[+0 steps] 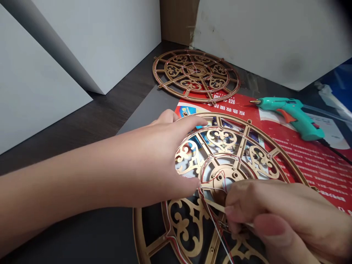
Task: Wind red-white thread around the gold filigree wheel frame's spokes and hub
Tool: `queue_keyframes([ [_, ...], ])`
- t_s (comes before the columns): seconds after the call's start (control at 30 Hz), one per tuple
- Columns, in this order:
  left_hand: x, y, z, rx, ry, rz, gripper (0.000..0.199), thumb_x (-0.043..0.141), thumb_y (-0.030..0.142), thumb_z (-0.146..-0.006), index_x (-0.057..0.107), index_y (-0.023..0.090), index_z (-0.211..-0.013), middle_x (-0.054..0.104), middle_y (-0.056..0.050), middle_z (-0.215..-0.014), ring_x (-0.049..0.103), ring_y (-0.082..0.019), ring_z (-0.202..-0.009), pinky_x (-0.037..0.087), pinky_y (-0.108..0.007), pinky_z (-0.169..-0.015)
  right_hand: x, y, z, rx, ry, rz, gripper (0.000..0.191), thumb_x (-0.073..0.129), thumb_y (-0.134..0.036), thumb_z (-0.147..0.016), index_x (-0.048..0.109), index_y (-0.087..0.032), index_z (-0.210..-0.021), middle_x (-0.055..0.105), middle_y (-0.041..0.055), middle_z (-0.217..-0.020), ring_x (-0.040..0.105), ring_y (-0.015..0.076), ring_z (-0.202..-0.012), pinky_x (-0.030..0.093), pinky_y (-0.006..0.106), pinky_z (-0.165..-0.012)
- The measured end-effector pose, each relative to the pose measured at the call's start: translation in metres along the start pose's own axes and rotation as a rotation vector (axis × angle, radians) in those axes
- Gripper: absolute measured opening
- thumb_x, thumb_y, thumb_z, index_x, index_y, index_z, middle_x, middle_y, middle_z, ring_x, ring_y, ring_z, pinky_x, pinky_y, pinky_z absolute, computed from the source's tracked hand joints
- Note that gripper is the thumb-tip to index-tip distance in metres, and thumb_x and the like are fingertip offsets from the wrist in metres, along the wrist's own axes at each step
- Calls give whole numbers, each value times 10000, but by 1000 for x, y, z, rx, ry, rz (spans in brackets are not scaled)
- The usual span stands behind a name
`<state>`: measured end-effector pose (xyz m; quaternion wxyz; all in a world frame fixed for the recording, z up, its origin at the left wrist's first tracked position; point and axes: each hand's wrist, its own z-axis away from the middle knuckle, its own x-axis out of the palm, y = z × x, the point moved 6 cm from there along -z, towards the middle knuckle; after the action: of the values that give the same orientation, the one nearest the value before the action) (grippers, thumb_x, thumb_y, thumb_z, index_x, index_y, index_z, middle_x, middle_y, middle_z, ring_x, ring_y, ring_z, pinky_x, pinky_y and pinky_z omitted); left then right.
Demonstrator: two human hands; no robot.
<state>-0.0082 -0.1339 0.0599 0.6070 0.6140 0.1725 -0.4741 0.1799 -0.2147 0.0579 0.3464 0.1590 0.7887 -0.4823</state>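
Low on my remote feed, toward 5 o'clock, an openwork wooden wheel (pixel 233 123) lies flat, partly on a red printed poster (pixel 324 165) and partly on a dark grey sheet (pixel 143 113). The left hand (pixel 145 165) reaches in from 9 o'clock and lies over the wheel, its left fingers (pixel 187 123) spread toward the upper rim, with the thumb near the hub. The right hand (pixel 283 216) sits at 4 o'clock, its right fingers (pixel 233 209) pressed together, pinching a pale strip (pixel 214 205) beside the hub. Thin red and white wires (pixel 217 229) gather there and drop toward 6 o'clock.

As for progress, I can follow the wires around the hub and along the lower ring of this wheel. I can make out none on the outer rim at 12 o'clock, and the hands hide the part beneath them. A second wheel (pixel 196 71) at 12 o'clock carries red wire along its spokes and rings all the way around, so it reads as further on. A teal hot glue gun (pixel 288 117) with an orange trigger rests on the poster at 2 o'clock, with neither hand on it. Behind, white boards (pixel 104 36) stand beside a cardboard box (pixel 176 18) on the dark wooden counter (pixel 123 77).
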Motion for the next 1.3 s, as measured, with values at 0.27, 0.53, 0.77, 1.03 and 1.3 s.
queue_keyframes([
  [0.27, -1, 2, 0, 18, 20, -8, 975, 932, 553, -715, 574, 602, -1620, 662, -15, -1259, 677, -216, -818, 567, -368, -673, 0, -3, -5, -70, -14, -111, 591, 404, -504, -1266, 688, -260, -809, 702, -40, -637, 671, 88, -495, 505, 198, -489],
  [0.53, 1, -2, 0, 40, 14, 5, 924, 922, 606, -742, 604, 598, -1610, 658, -35, -1355, 719, -246, -924, 603, -365, -727, 2, -4, -10, -125, 42, -114, 515, 555, -460, -1214, 660, -264, -749, 647, -43, -569, 595, 103, -422, 453, 233, -426],
  [0.77, 0, -1, -1, 21, 2, -5, 900, 908, 525, -748, 609, 628, -1591, 640, -31, -1356, 716, -273, -1014, 620, -410, -835, 7, -11, -31, -34, 41, 123, 525, 728, -780, -1030, 760, -316, -788, 658, 28, -632, 740, 236, -639, 560, 280, -477],
  [1.03, 1, 0, -1, 54, 15, -6, 883, 925, 530, -747, 640, 601, -1579, 648, -37, -1323, 701, -249, -951, 614, -390, -798, 9, -9, -20, -47, 53, 124, 395, 790, -673, -1020, 747, -339, -815, 659, 21, -619, 723, 253, -591, 555, 310, -435],
  [1.3, 0, 0, -2, 15, -22, 6, 909, 923, 566, -743, 612, 641, -1594, 631, -29, -1353, 706, -249, -976, 614, -399, -834, 5, -5, -4, -109, 42, -11, 515, 475, -419, -1235, 629, -265, -768, 697, -12, -630, 689, 138, -513, 549, 235, -507],
])
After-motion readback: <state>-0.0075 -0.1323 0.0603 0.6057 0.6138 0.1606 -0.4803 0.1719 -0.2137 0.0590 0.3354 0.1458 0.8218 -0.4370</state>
